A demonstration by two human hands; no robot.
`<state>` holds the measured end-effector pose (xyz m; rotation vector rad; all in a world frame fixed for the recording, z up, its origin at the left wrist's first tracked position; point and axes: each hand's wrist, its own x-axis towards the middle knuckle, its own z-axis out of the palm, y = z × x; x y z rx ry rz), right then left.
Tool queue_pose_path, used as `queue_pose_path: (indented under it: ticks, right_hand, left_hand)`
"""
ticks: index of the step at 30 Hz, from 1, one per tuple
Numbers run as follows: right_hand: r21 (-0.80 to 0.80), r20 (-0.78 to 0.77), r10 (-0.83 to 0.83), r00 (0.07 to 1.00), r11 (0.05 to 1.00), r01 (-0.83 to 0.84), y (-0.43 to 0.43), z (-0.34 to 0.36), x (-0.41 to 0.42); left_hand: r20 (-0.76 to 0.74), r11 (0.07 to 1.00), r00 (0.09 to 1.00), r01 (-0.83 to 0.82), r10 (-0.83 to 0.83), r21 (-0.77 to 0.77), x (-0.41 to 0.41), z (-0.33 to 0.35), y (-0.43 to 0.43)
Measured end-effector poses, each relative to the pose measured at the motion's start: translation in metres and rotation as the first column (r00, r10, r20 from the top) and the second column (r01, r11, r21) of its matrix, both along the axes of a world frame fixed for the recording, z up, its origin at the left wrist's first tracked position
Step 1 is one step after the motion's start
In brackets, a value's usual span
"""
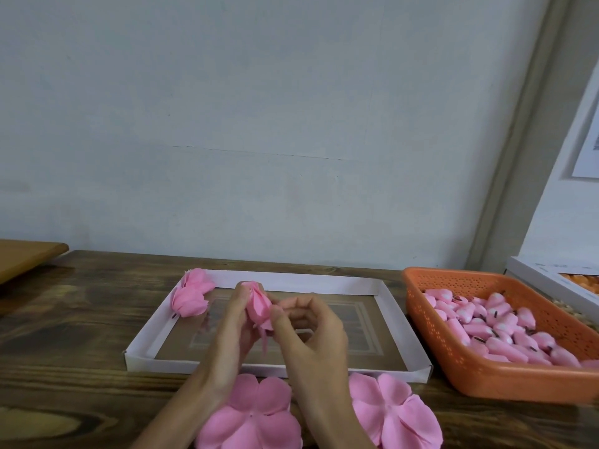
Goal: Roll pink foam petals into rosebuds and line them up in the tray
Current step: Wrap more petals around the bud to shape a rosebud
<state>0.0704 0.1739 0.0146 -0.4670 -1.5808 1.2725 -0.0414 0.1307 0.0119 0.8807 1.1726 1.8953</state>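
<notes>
1. Bottom of frame, nearest: two flat petal pieces, one at bottom centre (249,413), one at bottom right (395,413), lying unrolled on the counter (81,319) just in front of the tray. Raw stock, not yet worked.
2. Centre of frame, above the tray: left hand (227,322), fingers curled round a half-rolled rosebud (257,306), holding it upright. Right hand (308,328) beside it, thumb and forefinger pinching the outer petal on the bud's right side, other fingers curled in. One loose petal tip hanging below the bud. Judged to be mid-wrap, not ready for setting down.
3. Centre, beneath the hands: white cardboard tray (162,362), shallow, brown floor mostly bare.
4. Upper left corner of the tray: finished rosebuds (191,294), apparently two, touching, dark stem ends toward the near side. Exact count not certain.
5. Right of frame: orange basket (418,306) just beside the tray, holding many small pink cores (486,328) with dark stems.
6. Far right edge: white box (534,277) with orange contents, partly cut off. Far left edge: wooden board (26,257).
7. Progress, as judged: an early stage. A row barely begun, one bud in hand, two flat pieces plus a basketful of cores left to do.
</notes>
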Motion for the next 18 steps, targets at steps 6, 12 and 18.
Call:
queue_pose_path:
  ticks: [6,12,18]
  right_hand:
    - [0.052,-0.045,0.083,0.996,0.995,-0.081,-0.005,0.002,-0.002]
    - [0.153,-0.017,0.134,0.991,0.980,-0.130,0.000,-0.001,-0.002]
    - [0.332,-0.026,0.003,1.000,0.943,0.005,0.007,-0.006,-0.005]
  left_hand:
    - [-0.063,0.991,0.995,-0.069,0.076,0.112,-0.001,-0.006,-0.001]
    - [-0.130,0.996,0.991,0.003,0.008,0.088,-0.001,-0.006,-0.003]
    - [-0.118,0.987,0.992,0.051,-0.033,0.155,-0.001,-0.009,-0.004]
